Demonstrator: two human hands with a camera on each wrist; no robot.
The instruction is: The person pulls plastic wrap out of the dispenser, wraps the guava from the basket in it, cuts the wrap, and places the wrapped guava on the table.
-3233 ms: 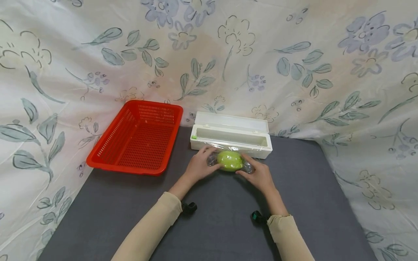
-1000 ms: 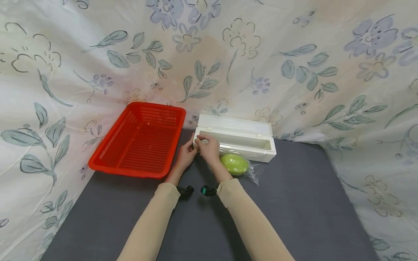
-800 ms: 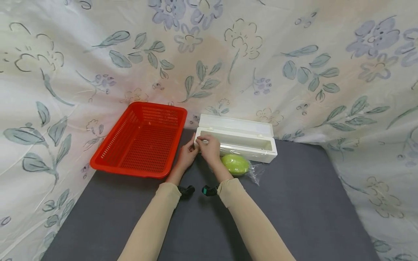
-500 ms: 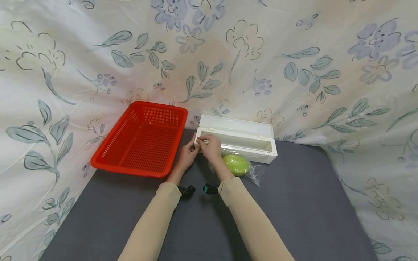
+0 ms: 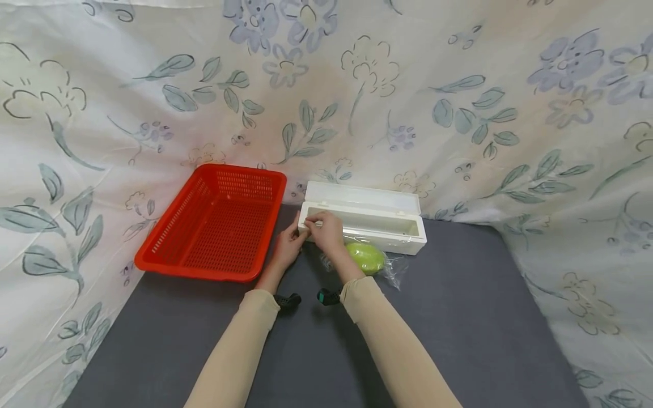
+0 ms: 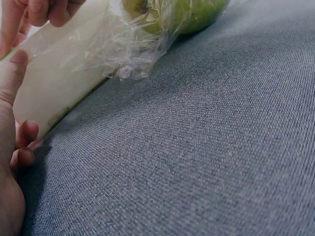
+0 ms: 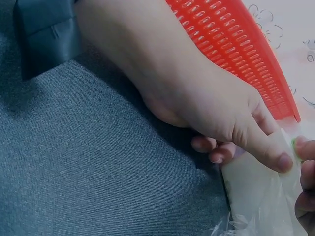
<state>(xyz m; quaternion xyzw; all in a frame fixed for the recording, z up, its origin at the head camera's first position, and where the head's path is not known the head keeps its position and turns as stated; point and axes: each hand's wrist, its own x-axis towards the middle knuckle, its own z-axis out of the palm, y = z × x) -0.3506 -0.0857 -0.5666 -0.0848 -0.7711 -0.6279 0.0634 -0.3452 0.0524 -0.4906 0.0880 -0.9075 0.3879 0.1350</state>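
A long white cling film box (image 5: 403, 245) stands at the back of the table, its lid folded back. My left hand (image 5: 287, 246) grips the box's left end, thumb on the front edge and fingers round the end wall, as the right wrist view shows. There, the fingertips of my right hand (image 5: 329, 233) pinch at a small green slider (image 7: 295, 142) on that same end. A green oval fruit (image 5: 367, 258), wrapped in clear cling film (image 5: 395, 272), lies against the box front, partly hidden behind my right wrist. Film stretches from the fruit onto the box.
A red plastic basket (image 5: 196, 273) with slotted walls stands left of the box, close to my left hand. Dark grey cloth (image 5: 474, 317) covers the table. A floral curtain (image 5: 433, 130) hangs behind and along both sides.
Both hands have left the wrapped fruit's two ends and moved left to the box's left end. Over the last second they stay there, nearly still.
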